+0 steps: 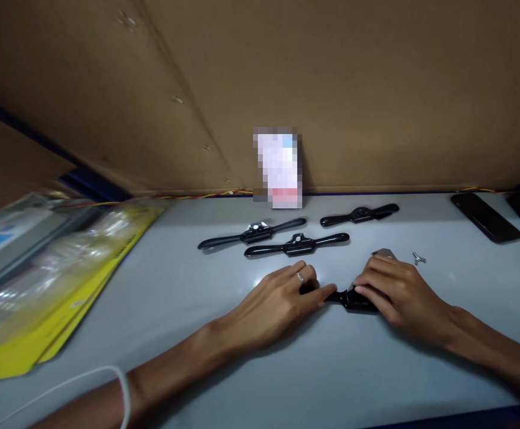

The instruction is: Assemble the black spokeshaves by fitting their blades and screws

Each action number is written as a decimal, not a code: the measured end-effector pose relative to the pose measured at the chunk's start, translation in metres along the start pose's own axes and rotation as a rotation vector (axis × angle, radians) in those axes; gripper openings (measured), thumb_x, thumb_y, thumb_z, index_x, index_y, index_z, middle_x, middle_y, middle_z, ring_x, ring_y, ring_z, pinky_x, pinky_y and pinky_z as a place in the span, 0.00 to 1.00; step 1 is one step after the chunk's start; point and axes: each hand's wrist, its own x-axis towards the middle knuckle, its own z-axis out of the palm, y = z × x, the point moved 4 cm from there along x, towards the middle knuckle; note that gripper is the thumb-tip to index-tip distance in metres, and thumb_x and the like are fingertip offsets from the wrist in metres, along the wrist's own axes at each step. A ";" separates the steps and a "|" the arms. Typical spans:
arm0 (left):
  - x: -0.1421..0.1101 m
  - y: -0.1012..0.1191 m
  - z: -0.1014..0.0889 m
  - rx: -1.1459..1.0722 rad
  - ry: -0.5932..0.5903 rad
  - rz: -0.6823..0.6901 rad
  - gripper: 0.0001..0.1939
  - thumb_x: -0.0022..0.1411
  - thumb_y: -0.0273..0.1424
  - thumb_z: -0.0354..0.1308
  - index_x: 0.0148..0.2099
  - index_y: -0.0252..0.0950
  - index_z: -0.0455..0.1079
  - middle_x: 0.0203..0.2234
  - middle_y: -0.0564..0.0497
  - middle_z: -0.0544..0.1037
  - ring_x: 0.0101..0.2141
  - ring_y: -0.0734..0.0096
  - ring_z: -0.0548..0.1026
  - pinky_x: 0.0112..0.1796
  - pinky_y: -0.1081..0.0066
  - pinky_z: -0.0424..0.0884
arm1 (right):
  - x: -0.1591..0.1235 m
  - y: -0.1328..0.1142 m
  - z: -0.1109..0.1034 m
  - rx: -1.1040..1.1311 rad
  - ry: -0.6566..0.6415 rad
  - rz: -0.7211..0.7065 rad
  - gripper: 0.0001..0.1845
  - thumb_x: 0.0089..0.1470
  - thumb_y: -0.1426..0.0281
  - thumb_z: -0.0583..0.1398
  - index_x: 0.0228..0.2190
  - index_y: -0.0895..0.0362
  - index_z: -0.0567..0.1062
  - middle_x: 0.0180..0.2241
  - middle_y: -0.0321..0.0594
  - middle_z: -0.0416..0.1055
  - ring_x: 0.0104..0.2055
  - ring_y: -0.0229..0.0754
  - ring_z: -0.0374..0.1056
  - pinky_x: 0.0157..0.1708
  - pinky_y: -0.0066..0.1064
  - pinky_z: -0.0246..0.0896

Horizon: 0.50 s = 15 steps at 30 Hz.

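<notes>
A black spokeshave (360,302) lies on the grey table under both hands. My left hand (286,293), with a ring on one finger, is closed around its left handle. My right hand (391,290) has its fingers pinched at the middle of the spokeshave, where a small silvery edge shows by the fingertips. The hand hides the right handle. Just behind the right knuckles lies a flat grey metal blade (383,253), partly covered. To the right of it rests a small silver wing screw (419,258).
Behind my hands lie three more spokeshaves: one on the left (253,233), one in the middle (298,244), one farther back (360,215). Yellow cards with clear plastic packs (85,286) cover the left side. A dark phone (486,217) lies at right. A cardboard wall (376,107) closes the back.
</notes>
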 end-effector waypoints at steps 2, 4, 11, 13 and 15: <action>0.000 0.001 0.000 -0.007 0.002 0.001 0.15 0.77 0.28 0.46 0.57 0.36 0.72 0.34 0.49 0.71 0.34 0.69 0.69 0.31 0.71 0.70 | -0.001 -0.004 0.001 -0.092 0.014 -0.056 0.16 0.68 0.75 0.54 0.32 0.60 0.79 0.29 0.41 0.71 0.32 0.41 0.63 0.34 0.34 0.58; 0.000 0.001 0.000 -0.020 -0.005 -0.006 0.16 0.77 0.28 0.46 0.57 0.37 0.72 0.34 0.49 0.71 0.33 0.69 0.69 0.31 0.71 0.70 | -0.002 -0.007 0.003 -0.140 -0.001 -0.074 0.17 0.68 0.76 0.52 0.31 0.60 0.78 0.28 0.41 0.70 0.31 0.41 0.62 0.32 0.34 0.56; -0.002 -0.001 0.002 -0.060 -0.013 -0.020 0.16 0.76 0.28 0.46 0.58 0.38 0.72 0.35 0.48 0.71 0.34 0.69 0.70 0.31 0.71 0.71 | 0.000 0.003 0.008 0.167 -0.088 0.247 0.11 0.63 0.75 0.57 0.31 0.56 0.77 0.28 0.36 0.75 0.29 0.38 0.68 0.31 0.31 0.59; -0.003 -0.002 0.003 -0.071 -0.018 -0.020 0.16 0.76 0.28 0.47 0.59 0.39 0.71 0.36 0.47 0.71 0.35 0.68 0.71 0.31 0.70 0.72 | 0.002 0.008 0.009 0.271 -0.146 0.400 0.09 0.60 0.75 0.60 0.28 0.55 0.77 0.23 0.33 0.73 0.25 0.36 0.65 0.26 0.29 0.56; -0.003 -0.002 0.004 -0.080 -0.026 -0.024 0.16 0.75 0.28 0.47 0.59 0.39 0.71 0.36 0.47 0.71 0.35 0.68 0.71 0.31 0.70 0.72 | 0.003 0.010 0.008 0.301 -0.180 0.468 0.08 0.59 0.74 0.62 0.27 0.54 0.77 0.21 0.31 0.71 0.23 0.36 0.63 0.25 0.29 0.54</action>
